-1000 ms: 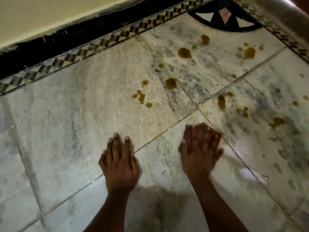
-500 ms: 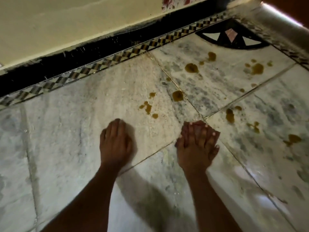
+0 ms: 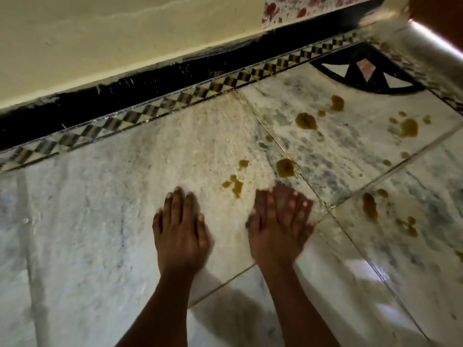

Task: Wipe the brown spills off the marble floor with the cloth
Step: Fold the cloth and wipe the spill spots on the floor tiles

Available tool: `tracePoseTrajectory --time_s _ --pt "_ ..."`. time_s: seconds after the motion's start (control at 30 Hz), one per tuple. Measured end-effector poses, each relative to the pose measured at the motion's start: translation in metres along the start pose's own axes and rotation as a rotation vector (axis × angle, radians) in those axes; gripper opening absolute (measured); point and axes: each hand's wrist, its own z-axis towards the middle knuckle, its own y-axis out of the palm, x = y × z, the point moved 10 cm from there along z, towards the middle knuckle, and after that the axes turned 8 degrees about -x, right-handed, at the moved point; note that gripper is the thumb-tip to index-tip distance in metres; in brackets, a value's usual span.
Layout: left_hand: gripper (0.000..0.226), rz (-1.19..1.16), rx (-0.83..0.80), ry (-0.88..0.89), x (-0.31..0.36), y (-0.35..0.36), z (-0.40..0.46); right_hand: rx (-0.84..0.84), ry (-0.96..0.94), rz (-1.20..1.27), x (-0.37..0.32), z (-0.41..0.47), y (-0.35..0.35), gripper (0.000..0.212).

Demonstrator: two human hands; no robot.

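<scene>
Crawling forward, both hands lie flat with straight fingers, holding nothing: left hand (image 3: 179, 236), blurred right hand (image 3: 280, 226) now just beside the nearest brown spills (image 3: 235, 185) on the marble floor (image 3: 100, 221); no cloth visible, spills unwiped.

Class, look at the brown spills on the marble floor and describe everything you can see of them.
The brown spills are yellowish-brown wet-looking blots and droplets scattered over the pale marble floor, across several slabs and their joints. Larger blots sit beside small specks; some are elongated smears. The nearest cluster lies just ahead of and between the left hand and the blurred right hand; neither clearly touches them. None looks wiped yet. No cloth is visible.
</scene>
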Motion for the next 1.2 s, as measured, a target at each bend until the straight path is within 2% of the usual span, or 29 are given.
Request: tracePoseTrajectory --time_s 0.07,0.17,0.23,0.27,0.33,0.4,0.47,0.5,0.53,0.57,0.63,0.67,0.73,0.8,0.87,0.93,1.0,1.07,1.13,1.2 --pt "0.063 0.004 -0.015 -0.014 -0.002 0.003 0.001 -0.08 -0.007 0.042 -0.043 0.037 0.013 0.07" --pt "0.064 0.015 -0.038 -0.019 -0.003 0.004 0.001 -0.145 -0.363 -0.134 -0.086 0.031 0.022 0.067" --pt "0.065 0.017 -0.035 -0.003 -0.002 0.004 0.002 -0.153 -0.593 -0.217 -0.072 0.0 0.013 0.068" --pt "0.065 0.013 -0.036 -0.004 -0.004 0.004 0.003 -0.167 -0.643 -0.246 -0.054 -0.01 0.008 0.069" --pt "0.065 -0.004 -0.049 -0.018 -0.006 0.008 0.003 -0.178 -0.572 -0.271 -0.014 -0.002 0.0 0.069" --pt "0.066 -0.009 -0.048 -0.015 -0.005 0.008 0.001 -0.143 -0.315 -0.21 0.007 0.034 -0.007 0.068" --pt "0.065 -0.013 -0.042 -0.014 -0.006 0.007 0.003 -0.095 -0.076 -0.05 -0.01 0.076 -0.007 0.069" --pt "0.066 -0.017 -0.042 -0.013 -0.006 0.008 0.003 -0.134 -0.013 0.013 -0.029 0.093 0.0 0.07" --pt "0.066 -0.021 -0.044 -0.016 -0.006 0.009 0.003 -0.176 -0.034 0.016 -0.053 0.105 0.009 0.069" --pt "0.066 -0.022 -0.047 -0.019 -0.006 0.01 0.003 -0.193 -0.123 -0.01 -0.079 0.106 0.015 0.067" --pt "0.065 -0.015 -0.05 -0.02 -0.006 0.011 0.003 -0.203 -0.422 -0.118 -0.111 0.079 0.018 0.066" --pt "0.065 -0.01 -0.045 -0.014 -0.006 0.008 0.003 -0.209 -0.548 -0.172 -0.108 0.053 0.018 0.066" --pt "0.065 -0.003 -0.042 -0.009 -0.006 0.006 0.004 -0.229 -0.638 -0.234 -0.069 0.008 0.009 0.068" --pt "0.065 0.001 -0.057 -0.011 -0.006 0.006 0.004 -0.248 -0.525 -0.26 -0.011 0.012 0.0 0.069" --pt "0.065 -0.011 -0.049 -0.003 -0.004 0.007 0.002 -0.232 -0.221 -0.178 0.031 0.055 -0.013 0.07" --pt "0.065 -0.009 -0.018 -0.002 -0.006 0.008 0.003 -0.171 -0.014 -0.042 0.025 0.101 -0.021 0.072" --pt "0.064 -0.035 0.032 -0.004 -0.006 0.007 0.003 -0.168 0.018 0.024 -0.021 0.138 -0.015 0.072" --pt "0.064 -0.028 0.048 -0.004 -0.005 0.008 0.002 -0.189 -0.104 0.001 -0.076 0.141 0.002 0.07" --pt "0.065 -0.019 0.042 -0.012 -0.006 0.006 0.001 -0.172 -0.392 -0.132 -0.112 0.099 0.015 0.07" --pt "0.064 0.0 0.02 -0.011 -0.006 0.006 0.002 -0.206 -0.644 -0.198 -0.102 0.038 0.017 0.071"
